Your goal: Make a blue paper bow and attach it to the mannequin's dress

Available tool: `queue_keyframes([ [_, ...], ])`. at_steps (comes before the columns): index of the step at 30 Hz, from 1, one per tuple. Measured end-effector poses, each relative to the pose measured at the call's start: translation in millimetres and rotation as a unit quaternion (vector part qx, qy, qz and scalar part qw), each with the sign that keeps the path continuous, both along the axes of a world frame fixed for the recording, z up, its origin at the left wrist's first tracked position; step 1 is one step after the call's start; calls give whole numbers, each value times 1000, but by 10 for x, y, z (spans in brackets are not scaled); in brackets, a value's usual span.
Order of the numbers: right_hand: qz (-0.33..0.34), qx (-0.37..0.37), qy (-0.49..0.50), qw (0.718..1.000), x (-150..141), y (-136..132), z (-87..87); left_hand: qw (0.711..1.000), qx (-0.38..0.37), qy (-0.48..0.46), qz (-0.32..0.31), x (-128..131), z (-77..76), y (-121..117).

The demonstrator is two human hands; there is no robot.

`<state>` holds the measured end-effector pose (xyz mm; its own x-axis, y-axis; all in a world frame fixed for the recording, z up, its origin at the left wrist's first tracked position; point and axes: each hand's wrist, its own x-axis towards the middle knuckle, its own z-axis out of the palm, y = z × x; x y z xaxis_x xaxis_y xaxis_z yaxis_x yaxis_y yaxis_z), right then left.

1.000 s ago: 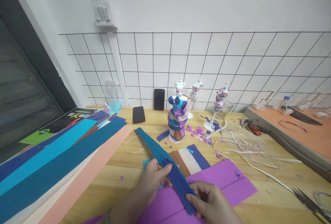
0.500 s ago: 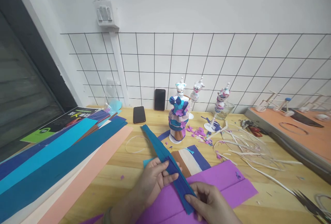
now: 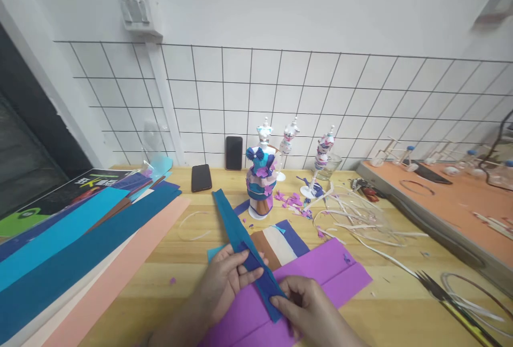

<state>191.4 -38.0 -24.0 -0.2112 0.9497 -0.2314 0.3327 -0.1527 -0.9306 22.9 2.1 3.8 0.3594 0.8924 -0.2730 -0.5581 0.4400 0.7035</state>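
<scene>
My left hand (image 3: pixel 229 276) grips a long teal paper strip (image 3: pixel 229 218) near its middle, thumb on top. A shorter dark blue paper strip (image 3: pixel 251 264) lies along the teal one, under my left thumb and fingers. My right hand (image 3: pixel 303 304) pinches the near end of both strips between thumb and fingers. Below my hands, a purple paper sheet (image 3: pixel 336 272) with a fold line is spread on the table. Beyond it lies a brown, cream and blue paper piece (image 3: pixel 280 245). A small dress form (image 3: pixel 261 181) in layered paper, with a blue bow, stands behind.
Long coloured paper strips (image 3: pixel 80 240) cover the left side. Two phones, one lying (image 3: pixel 201 177) and one upright (image 3: pixel 233 153), are at the back. Several small dress forms (image 3: pixel 324 149), purple scraps (image 3: pixel 294 200), tangled cords (image 3: pixel 360 213), tweezers (image 3: pixel 444 293) and an orange-topped board (image 3: pixel 425 192) are rightward.
The view has turned slightly right. My left fingers have shifted and spread along the strips, while my right hand keeps its pinch at the near end.
</scene>
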Motion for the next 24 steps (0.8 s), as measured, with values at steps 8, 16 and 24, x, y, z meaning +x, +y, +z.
queue_keyframes([
  [8, -22, 163, -90, 982, 241, 97, 268, 999, 14, 51, -9, 13, 9, 30],
  [16, -64, 196, -295, 933, 589, 187, 515, 996, 8, 85, -11, -13, -12, 22],
  [24, -169, 109, -554, 808, 1524, -27, 626, 995, 21, 97, -24, -26, -7, 16],
])
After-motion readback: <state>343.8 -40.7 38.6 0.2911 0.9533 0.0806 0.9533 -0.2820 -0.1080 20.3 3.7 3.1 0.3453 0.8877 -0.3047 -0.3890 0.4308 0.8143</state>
